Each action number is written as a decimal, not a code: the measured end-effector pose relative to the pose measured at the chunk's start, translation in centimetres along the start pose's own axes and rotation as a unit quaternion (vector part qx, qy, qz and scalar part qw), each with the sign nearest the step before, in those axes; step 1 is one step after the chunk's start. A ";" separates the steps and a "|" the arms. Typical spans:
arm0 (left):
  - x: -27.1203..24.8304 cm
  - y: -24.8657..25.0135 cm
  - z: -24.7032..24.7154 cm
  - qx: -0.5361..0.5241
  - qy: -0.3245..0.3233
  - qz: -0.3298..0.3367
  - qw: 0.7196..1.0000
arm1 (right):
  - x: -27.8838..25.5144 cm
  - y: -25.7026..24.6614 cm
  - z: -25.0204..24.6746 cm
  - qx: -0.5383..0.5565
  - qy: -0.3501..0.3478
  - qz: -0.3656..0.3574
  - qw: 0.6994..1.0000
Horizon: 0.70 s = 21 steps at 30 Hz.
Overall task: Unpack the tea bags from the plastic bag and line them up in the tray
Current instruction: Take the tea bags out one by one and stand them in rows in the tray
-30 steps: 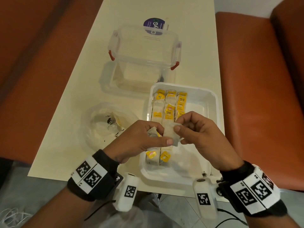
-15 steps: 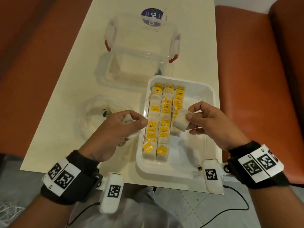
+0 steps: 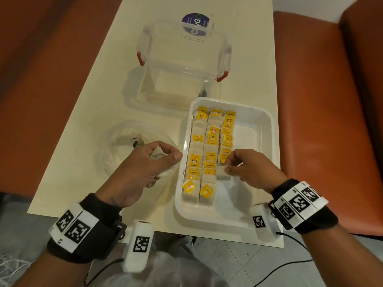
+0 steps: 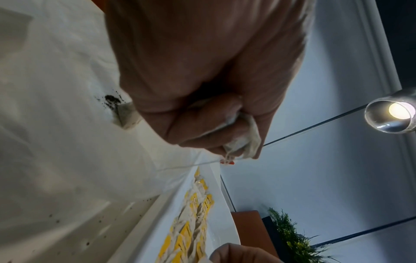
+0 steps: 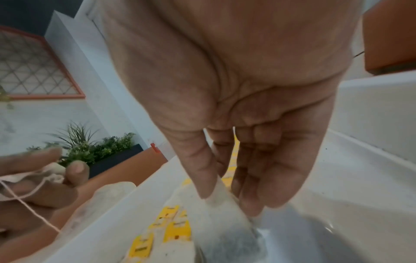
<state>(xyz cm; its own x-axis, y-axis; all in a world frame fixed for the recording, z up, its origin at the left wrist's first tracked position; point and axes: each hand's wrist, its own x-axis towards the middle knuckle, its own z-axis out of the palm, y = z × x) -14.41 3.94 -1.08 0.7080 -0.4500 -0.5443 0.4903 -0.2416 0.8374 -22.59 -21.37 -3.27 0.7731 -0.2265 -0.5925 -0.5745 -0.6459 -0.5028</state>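
The person's right hand (image 3: 255, 170) reaches into the white rectangular plastic tray (image 3: 261, 204), which sits at the near right corner of the pale cream table (image 3: 99, 112). Its grip is a pinch: thumb and fingers (image 5: 258, 178) close on the top edge of a white paper tea bag (image 3: 223, 172), held at the near end of the third row, just beside the second row. In the right wrist view the same tea bag (image 5: 227, 229) hangs from the fingertips with its lower part close to the tray floor; whether it touches cannot be told.

Tea bags with yellow paper tags (image 3: 209, 146) lie in three rows along the tray's left side, running from its far wall toward its near edge. The first two rows reach closer to the near edge than the third. The right half of the tray floor is bare.

The left hand (image 3: 145, 170) is over the table just left of the tray, above the near edge of the crumpled clear plastic bag (image 3: 122, 146). Its grip is curled around a second crumpled white tea bag (image 4: 238, 135), with a thin string (image 4: 186, 165) trailing from it. Dark tea crumbs (image 4: 111, 99) speckle the plastic bag.

A clear plastic storage box with red clip latches (image 3: 182, 65) stands behind the tray, toward the far edge of the table. Orange-brown upholstered benches (image 3: 327, 100) flank the table on both sides.
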 end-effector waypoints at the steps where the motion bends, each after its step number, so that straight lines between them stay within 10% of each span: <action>1: 0.0 0.1 0.0 0.000 0.000 0.000 1.000 | 0.4 0.1 0.2 -0.008 0.007 0.008 1.000; 21: 0.2 0.7 -0.1 -0.080 -0.006 -0.042 0.996 | 1.2 1.0 0.8 0.070 0.051 0.067 0.994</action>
<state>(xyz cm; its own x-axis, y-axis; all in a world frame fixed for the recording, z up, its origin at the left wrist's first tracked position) -13.85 3.79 -0.67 0.6556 -0.4436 -0.6111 0.6228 -0.1399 0.7698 -22.40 -21.71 -4.95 0.7057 -0.3815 -0.5970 -0.7010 -0.4978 -0.5107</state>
